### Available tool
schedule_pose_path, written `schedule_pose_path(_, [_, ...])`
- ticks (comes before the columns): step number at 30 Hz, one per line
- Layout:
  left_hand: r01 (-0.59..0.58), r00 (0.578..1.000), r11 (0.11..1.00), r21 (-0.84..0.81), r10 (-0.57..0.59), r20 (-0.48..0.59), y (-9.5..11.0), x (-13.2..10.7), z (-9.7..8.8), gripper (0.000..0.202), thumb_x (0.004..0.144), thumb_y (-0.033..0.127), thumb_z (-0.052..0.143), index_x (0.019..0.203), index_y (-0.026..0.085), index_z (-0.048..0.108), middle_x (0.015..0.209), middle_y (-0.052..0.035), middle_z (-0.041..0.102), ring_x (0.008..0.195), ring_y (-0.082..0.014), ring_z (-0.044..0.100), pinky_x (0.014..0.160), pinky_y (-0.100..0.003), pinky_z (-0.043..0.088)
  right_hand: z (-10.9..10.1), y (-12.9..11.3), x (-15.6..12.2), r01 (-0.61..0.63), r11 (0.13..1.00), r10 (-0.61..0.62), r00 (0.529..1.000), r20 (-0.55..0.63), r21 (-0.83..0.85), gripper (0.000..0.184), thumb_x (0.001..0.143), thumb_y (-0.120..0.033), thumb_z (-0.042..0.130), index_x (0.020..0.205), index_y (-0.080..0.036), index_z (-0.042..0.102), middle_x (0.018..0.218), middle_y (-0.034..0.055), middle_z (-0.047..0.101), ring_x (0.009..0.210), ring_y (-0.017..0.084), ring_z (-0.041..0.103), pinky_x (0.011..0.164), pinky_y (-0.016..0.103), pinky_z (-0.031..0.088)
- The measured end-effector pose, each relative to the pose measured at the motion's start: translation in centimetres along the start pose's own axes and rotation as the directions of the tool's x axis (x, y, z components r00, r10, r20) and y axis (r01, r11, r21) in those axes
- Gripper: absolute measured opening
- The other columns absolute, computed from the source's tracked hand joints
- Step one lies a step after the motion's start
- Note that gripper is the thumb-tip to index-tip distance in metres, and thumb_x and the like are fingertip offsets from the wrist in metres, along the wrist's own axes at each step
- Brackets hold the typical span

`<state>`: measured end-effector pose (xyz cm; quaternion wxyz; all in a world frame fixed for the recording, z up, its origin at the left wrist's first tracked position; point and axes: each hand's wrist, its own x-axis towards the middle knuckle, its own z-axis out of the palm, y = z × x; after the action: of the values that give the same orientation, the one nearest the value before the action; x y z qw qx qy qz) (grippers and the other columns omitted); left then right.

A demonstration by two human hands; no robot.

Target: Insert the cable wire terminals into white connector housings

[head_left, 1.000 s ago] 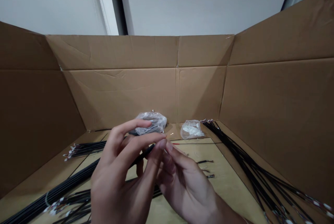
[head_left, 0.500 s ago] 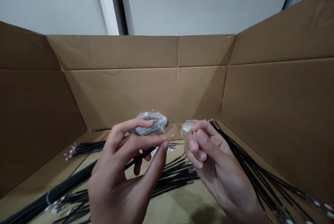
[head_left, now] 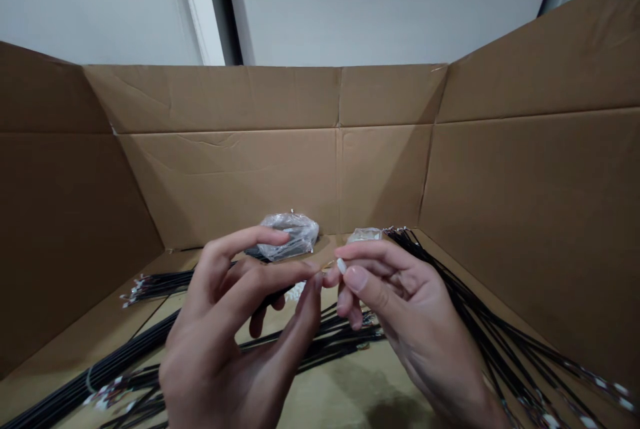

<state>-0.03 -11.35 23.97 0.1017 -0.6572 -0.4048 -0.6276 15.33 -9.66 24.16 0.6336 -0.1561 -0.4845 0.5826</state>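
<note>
My left hand (head_left: 235, 329) is closed in a pinch on a thin yellowish wire (head_left: 327, 264) at the end of a black cable (head_left: 275, 297). Most of that cable is hidden behind the palm and fingers. Facing it, my right hand (head_left: 407, 305) grips a small white connector housing (head_left: 341, 265) between thumb and index finger. The housing is a short way from the wire tip, and the fingertips of both hands nearly meet. Below them lie black cables (head_left: 335, 342) with bare coloured wire ends.
Cardboard walls (head_left: 240, 169) rise on three sides. A clear plastic bag (head_left: 295, 235) and a smaller bag (head_left: 365, 235) stand at the back. Small white pieces (head_left: 296, 291) lie mid-table. Tied black cables (head_left: 120, 359) sit left; cables with white connectors (head_left: 480, 322) run along the right.
My right hand has moved left towards my left hand, and the white housing between its fingertips now shows clearly. My left hand keeps its pinch and has barely shifted.
</note>
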Motion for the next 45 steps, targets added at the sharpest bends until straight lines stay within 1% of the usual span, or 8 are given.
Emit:
schedule_pose_path(7, [-0.045, 0.999, 0.999, -0.004, 0.045, -0.029, -0.24, -0.05, 0.38, 0.014, 0.095, 0.024, 0.071, 0.091, 0.037, 0.074, 0.115, 0.0018, 0.068, 0.077, -0.0166, 0.069, 0.052, -0.033, 0.05, -0.09, 0.04, 0.01, 0.03, 0.998, -0.032, 0.999, -0.027, -0.063, 0.005, 0.087, -0.02, 0.086, 0.09, -0.024, 0.086, 0.075, -0.0002, 0.082, 0.06, 0.006, 0.071, 0.061, 0.013, 0.059])
schedule_pose_path(11, [-0.045, 0.998, 0.999, 0.015, 0.046, -0.035, -0.13, -0.07, 0.38, 0.015, 0.094, 0.022, 0.071, 0.09, 0.036, 0.074, 0.114, 0.0013, 0.068, 0.079, -0.0173, 0.069, 0.05, -0.032, 0.049, 0.09, -0.09, 0.01, 0.034, 0.996, -0.037, 0.999, -0.033, -0.078, 0.005, 0.086, -0.019, 0.086, 0.088, -0.023, 0.086, 0.073, -0.0005, 0.081, 0.058, 0.006, 0.069, 0.06, 0.013, 0.06])
schedule_pose_path(17, [-0.01, 0.999, 1.0, 0.017, 0.009, 0.04, 0.01, -0.03, -0.1, 0.013, 0.095, 0.024, 0.072, 0.093, 0.037, 0.073, 0.117, 0.0022, 0.066, 0.076, -0.0156, 0.068, 0.054, -0.032, 0.053, 0.25, -0.09, -0.17, 0.047, 0.995, -0.051, 0.998, -0.046, -0.092, 0.007, 0.085, -0.018, 0.085, 0.087, -0.024, 0.086, 0.072, -0.0009, 0.081, 0.056, 0.006, 0.068, 0.056, 0.013, 0.059])
schedule_pose_path(29, [-0.043, 0.999, 0.999, 0.003, 0.043, -0.002, -0.08, -0.08, 0.03, 0.013, 0.096, 0.024, 0.071, 0.091, 0.036, 0.074, 0.115, 0.0017, 0.067, 0.073, -0.015, 0.068, 0.051, -0.032, 0.049, 0.33, -0.13, -0.04, 0.052, 0.99, -0.061, 0.996, -0.063, -0.133, 0.004, 0.084, -0.02, 0.085, 0.087, -0.023, 0.085, 0.071, 0.0005, 0.081, 0.056, 0.009, 0.068, 0.056, 0.018, 0.059])
schedule_pose_path(32, [-0.02, 0.999, 1.0, 0.003, 0.02, 0.034, -0.17, -0.09, -0.12, 0.015, 0.095, 0.022, 0.072, 0.092, 0.036, 0.074, 0.116, 0.0022, 0.066, 0.077, -0.0157, 0.069, 0.053, -0.032, 0.051, 0.31, -0.2, -0.02, 0.052, 0.988, -0.062, 0.996, -0.066, -0.146, 0.004, 0.083, -0.022, 0.086, 0.087, -0.024, 0.085, 0.071, 0.0008, 0.081, 0.056, 0.01, 0.069, 0.055, 0.019, 0.059])
schedule_pose_path(37, [-0.027, 0.997, 1.0, 0.001, 0.027, 0.077, -0.09, 0.07, -0.18, 0.016, 0.095, 0.021, 0.071, 0.094, 0.036, 0.074, 0.119, 0.0037, 0.065, 0.071, -0.0124, 0.066, 0.053, -0.031, 0.051, 0.32, -0.28, 0.16, 0.058, 0.983, -0.071, 0.995, -0.071, -0.174, 0.005, 0.082, -0.021, 0.085, 0.085, -0.025, 0.085, 0.07, 0.0001, 0.08, 0.055, 0.009, 0.069, 0.054, 0.018, 0.059])
schedule_pose_path(42, [-0.034, 0.998, 0.999, 0.002, 0.034, 0.045, -0.05, 0.11, 0.02, 0.017, 0.096, 0.022, 0.07, 0.096, 0.038, 0.073, 0.12, 0.0046, 0.065, 0.066, -0.011, 0.063, 0.051, -0.031, 0.049, 0.75, -0.17, -0.12, 0.149, 0.947, -0.192, 0.972, -0.132, -0.284, 0.009, 0.079, -0.019, 0.086, 0.083, -0.028, 0.087, 0.068, -0.0011, 0.078, 0.055, 0.011, 0.068, 0.053, 0.02, 0.059])
schedule_pose_path(45, [-0.06, 0.998, 0.998, 0.013, 0.06, 0.016, -0.14, 0.07, 0.2, 0.017, 0.097, 0.022, 0.069, 0.096, 0.038, 0.073, 0.119, 0.0051, 0.065, 0.065, -0.0107, 0.063, 0.05, -0.032, 0.048, 0.84, 0.02, -0.45, 0.243, 0.883, -0.317, 0.94, -0.128, -0.402, 0.015, 0.079, -0.018, 0.088, 0.085, -0.032, 0.088, 0.075, -0.0015, 0.082, 0.059, 0.012, 0.071, 0.06, 0.024, 0.062])
